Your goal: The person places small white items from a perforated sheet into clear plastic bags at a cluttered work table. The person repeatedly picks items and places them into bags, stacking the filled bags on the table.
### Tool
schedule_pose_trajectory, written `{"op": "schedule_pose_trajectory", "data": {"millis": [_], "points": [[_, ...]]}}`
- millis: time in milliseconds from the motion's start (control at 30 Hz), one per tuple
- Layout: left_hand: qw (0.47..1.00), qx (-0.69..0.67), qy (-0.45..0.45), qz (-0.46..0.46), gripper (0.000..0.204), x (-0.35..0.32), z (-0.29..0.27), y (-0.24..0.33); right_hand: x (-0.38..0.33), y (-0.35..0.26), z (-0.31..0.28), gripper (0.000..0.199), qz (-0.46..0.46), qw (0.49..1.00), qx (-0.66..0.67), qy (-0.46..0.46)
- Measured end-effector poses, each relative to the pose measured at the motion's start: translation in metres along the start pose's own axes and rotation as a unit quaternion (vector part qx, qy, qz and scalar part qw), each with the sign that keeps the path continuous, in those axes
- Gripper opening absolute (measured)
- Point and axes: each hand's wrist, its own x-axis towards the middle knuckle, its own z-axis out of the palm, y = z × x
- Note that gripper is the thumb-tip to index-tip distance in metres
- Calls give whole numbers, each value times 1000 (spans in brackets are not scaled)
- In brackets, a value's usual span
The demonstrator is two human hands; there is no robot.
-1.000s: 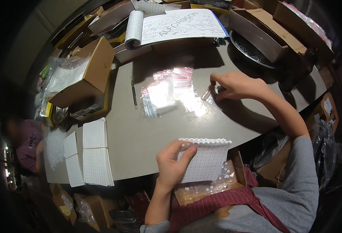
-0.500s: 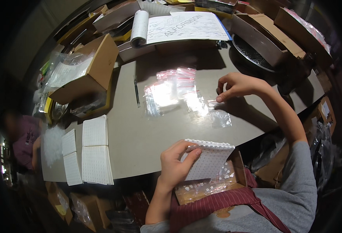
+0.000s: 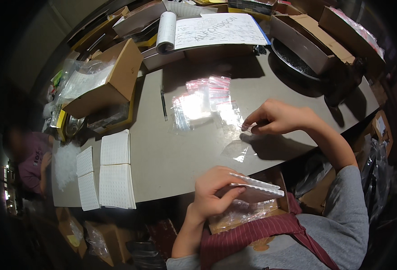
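Left hand (image 3: 213, 192): we see the thumb below and the fingers above, pinching a white card sheet (image 3: 258, 192) at its left end. The sheet looks folded or doubled: two layers with scalloped edges, parted by a thin gap. We view it nearly edge-on. Its long axis runs left to right, the free end pointing right and dipping slightly. It is held in the air over an open carton (image 3: 216, 224) at the person's lap, in which we note crumpled clear plastic (image 3: 245, 210).

Right hand (image 3: 279, 118): thumb and forefinger are bent close together at the upper end of a small clear bag (image 3: 240, 153); we cannot tell whether they grip it. The bag is see-through, with bright glare and a blurred outline. It lies on the table (image 3: 162, 157) near its front edge, running from the fingertips toward the person; we cannot tell which side is longer.

Just beyond, we record a fanned pile of clear bags (image 3: 220, 86) with pinkish top strips. Left of it lies a dark pen (image 3: 163, 105), pointing away from the person. Farther left: two banded stacks of white sheets (image 3: 115, 180), then a whitish heap (image 3: 67, 164).
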Motion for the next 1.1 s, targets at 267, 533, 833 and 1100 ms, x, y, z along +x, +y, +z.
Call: {"op": "schedule_pose_trajectory", "data": {"millis": [267,533,833,1100], "points": [[985,138,-89,50,15,14,16,-5,-3,0,9,38,-5,962,-222,159],[995,96,-12,-2,8,7,39,0,19,-11,51,21,-39,997,-5,64],[995,29,84,-48,8,-5,35,1,16,-7,69,21,-60,947,-243,201],[959,76,209,-178,15,-23,21,12,-41,-56,54,26,-135,980,-78,127]]}}
